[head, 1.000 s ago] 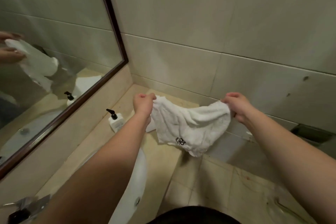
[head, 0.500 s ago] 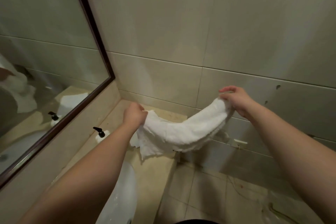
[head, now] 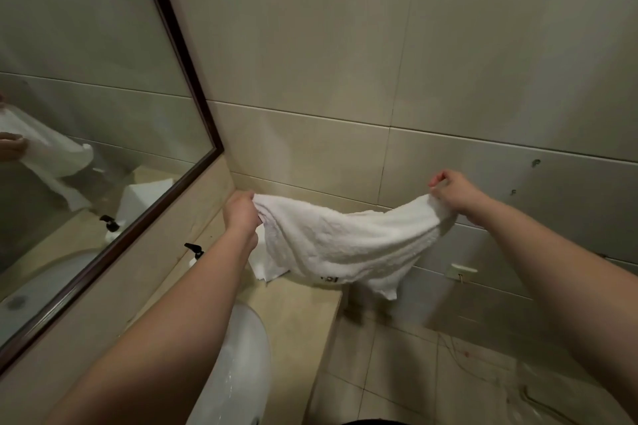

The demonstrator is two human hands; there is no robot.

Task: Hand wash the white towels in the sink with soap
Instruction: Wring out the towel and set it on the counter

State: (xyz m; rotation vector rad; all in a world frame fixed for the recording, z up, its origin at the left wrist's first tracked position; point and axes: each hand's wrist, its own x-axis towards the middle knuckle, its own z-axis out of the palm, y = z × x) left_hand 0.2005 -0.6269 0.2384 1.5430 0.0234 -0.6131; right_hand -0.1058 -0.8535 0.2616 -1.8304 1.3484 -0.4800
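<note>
A white towel (head: 348, 245) with a small dark logo hangs stretched in the air between my hands, sagging in the middle. My left hand (head: 240, 214) grips its left corner above the counter. My right hand (head: 454, 191) pinches the right corner, out past the counter's end. More white cloth (head: 264, 266) lies on the counter behind the hanging towel, partly hidden. The white sink (head: 241, 366) sits below my left forearm, mostly covered by it. A soap pump bottle (head: 194, 252) with a black head stands near the mirror, its body hidden by my arm.
A beige stone counter (head: 297, 314) ends at the right, with tiled floor (head: 414, 373) beyond. A dark-framed mirror (head: 86, 114) covers the left wall. Tiled wall (head: 345, 79) stands straight ahead, with a small wall socket (head: 461, 271) low down.
The towel has been drawn out wider between my hands and lifted. My right hand moved further right. The view has tilted up toward the wall.
</note>
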